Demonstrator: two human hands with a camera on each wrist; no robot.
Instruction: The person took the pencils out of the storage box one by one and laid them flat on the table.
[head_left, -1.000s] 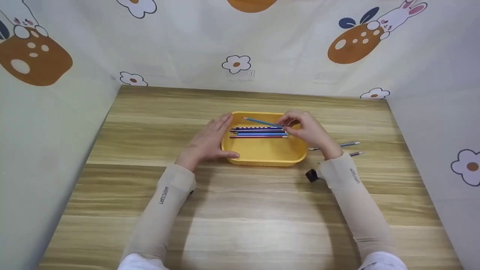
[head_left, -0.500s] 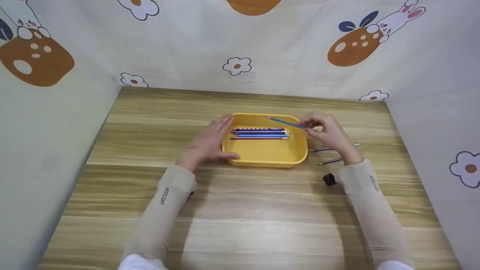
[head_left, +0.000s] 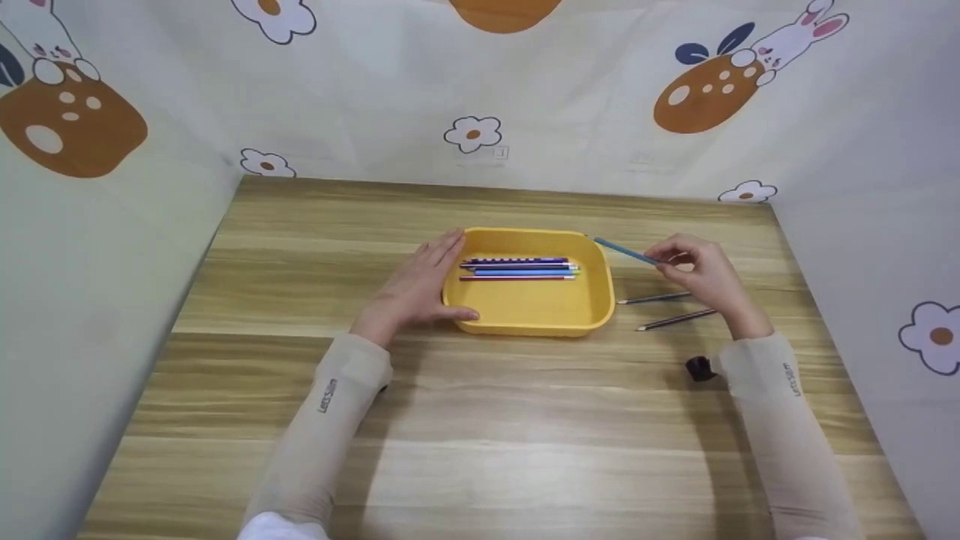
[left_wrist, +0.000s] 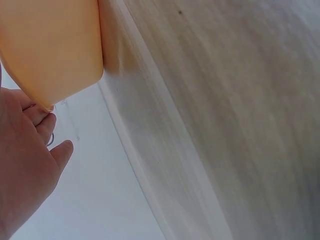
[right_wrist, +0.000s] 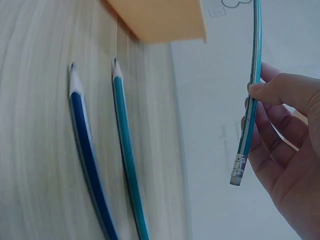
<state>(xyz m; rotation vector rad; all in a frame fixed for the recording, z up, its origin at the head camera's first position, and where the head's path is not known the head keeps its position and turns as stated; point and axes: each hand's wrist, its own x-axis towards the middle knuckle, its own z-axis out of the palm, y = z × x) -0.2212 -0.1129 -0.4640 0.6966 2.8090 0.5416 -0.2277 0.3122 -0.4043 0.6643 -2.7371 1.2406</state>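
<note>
Pencil (head_left: 626,250) is pinched near its eraser end by the right hand (head_left: 701,271), raised over the desk (head_left: 525,420) on the tray's (head_left: 532,328) right, tip near the rim; the left hand (head_left: 416,285) is laid spread against the left end. Rim and loose pencils (head_left: 675,320) should be passed without a knock, tray held steady.

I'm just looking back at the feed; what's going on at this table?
A person's right hand pinches a teal pencil, held off the table to the right of a yellow tray. The left hand rests on the tray's left end. Several pencils lie side by side inside the tray, and two more pencils lie on the table, to the tray's right.
</note>
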